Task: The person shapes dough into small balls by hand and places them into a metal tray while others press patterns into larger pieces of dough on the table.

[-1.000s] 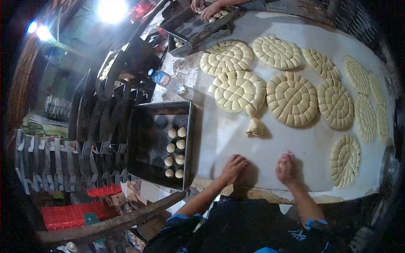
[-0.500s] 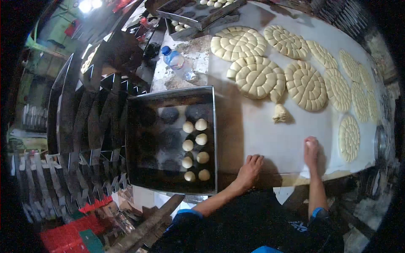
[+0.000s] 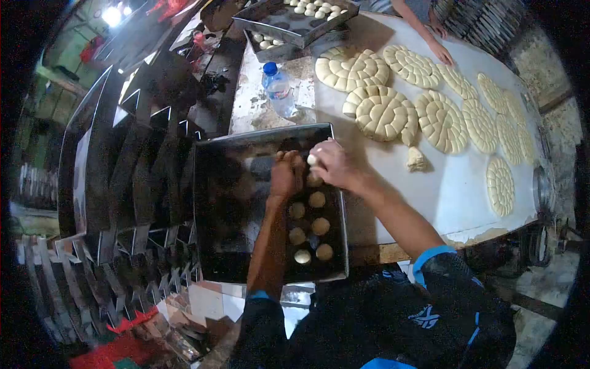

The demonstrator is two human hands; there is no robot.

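Observation:
Over the dark baking tray [image 3: 239, 136], my right hand [image 3: 337, 165] pinches a small white dough ball [image 3: 312, 160]. My left hand [image 3: 286, 175] is beside it, above the tray's far half, its fingers curled downward; what they hold, if anything, is hidden. Nearer to me, several round dough balls [image 3: 317, 199] lie in two rows on the tray's right side, one of them brightly lit [image 3: 302, 256]. On the table to the right lies a small loose lump of dough [image 3: 416, 159], close to a cut dough spiral [image 3: 384, 114].
More segmented dough spirals [image 3: 441, 122] cover the white table [image 3: 424, 200]. A blue-capped water bottle [image 3: 279, 91] stands behind the tray. Trays with dough balls [image 3: 301, 31] are stacked at the back. Metal trays [image 3: 92, 154] stand at left. Another person's hand [image 3: 440, 52] reaches over the far edge.
Both my hands have moved left from the bare tabletop to over the tray, with a dough ball now showing in the right. Another person's arm has appeared at the far edge.

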